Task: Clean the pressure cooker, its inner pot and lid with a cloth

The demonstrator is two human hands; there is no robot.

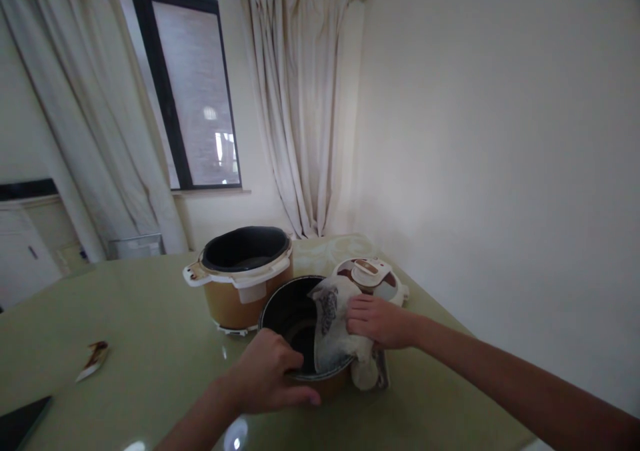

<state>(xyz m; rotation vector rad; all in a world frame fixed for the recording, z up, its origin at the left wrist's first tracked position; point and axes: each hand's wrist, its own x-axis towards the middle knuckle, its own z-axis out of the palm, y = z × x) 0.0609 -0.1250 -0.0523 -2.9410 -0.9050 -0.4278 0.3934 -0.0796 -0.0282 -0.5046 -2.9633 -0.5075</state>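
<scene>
A dark-lined cooking pot (286,311) sits on the table before me, its mouth facing up. My left hand (273,371) grips its near-left rim, fingers over the edge and thumb along the outside. On the pot's right side, my right hand (376,319) is closed on a white cloth (334,321) with a dark print. The cloth drapes over the rim, partly inside the pot and partly hanging outside. Just behind stands an electric cooker body (245,291), brown and white, with its top uncovered. A white and brown cooker lid (369,274) lies behind my right hand, partly hidden.
The pale green table (165,344) has a glossy top. A small white and brown piece (93,360) lies at left, with a dark flat object (23,424) at the near-left corner. A wall (500,171) borders the right side; curtains (300,104) hang behind.
</scene>
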